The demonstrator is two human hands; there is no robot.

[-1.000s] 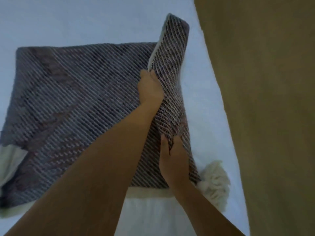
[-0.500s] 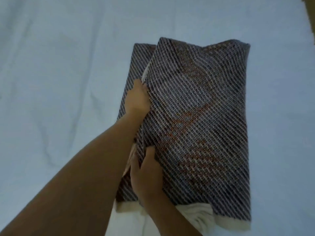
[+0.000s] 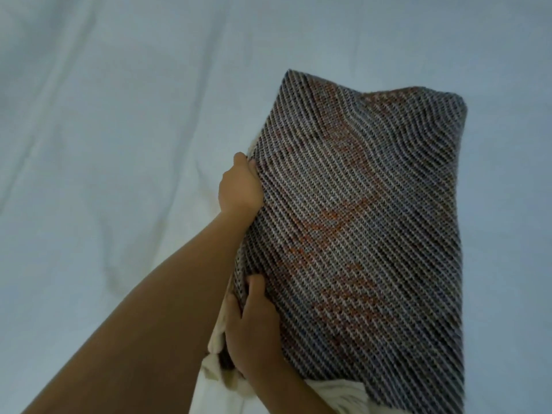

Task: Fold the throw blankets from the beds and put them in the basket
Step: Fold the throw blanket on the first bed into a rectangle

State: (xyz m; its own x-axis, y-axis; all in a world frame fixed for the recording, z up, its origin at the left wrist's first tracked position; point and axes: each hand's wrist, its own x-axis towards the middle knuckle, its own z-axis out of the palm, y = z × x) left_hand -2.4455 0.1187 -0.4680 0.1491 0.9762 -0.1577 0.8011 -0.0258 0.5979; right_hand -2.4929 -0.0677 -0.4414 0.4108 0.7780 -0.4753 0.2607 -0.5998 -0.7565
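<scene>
A grey knitted throw blanket [image 3: 358,234] with diagonal stripes and orange flecks is folded into a tall narrow rectangle, lifted at its left edge off the bed. My left hand [image 3: 240,186] grips the upper part of that left edge. My right hand [image 3: 254,330] holds the lower part of the same edge, thumb on top. Cream fringe hangs out below my right hand and along the bottom edge. No basket is in view.
A pale white bed sheet [image 3: 119,144] with soft creases fills the view on every side of the blanket.
The blanket's right side was folded over to the left, halving it. Both hands now lift the folded bundle by its left edge, and the brown surface at the right has left the view.
</scene>
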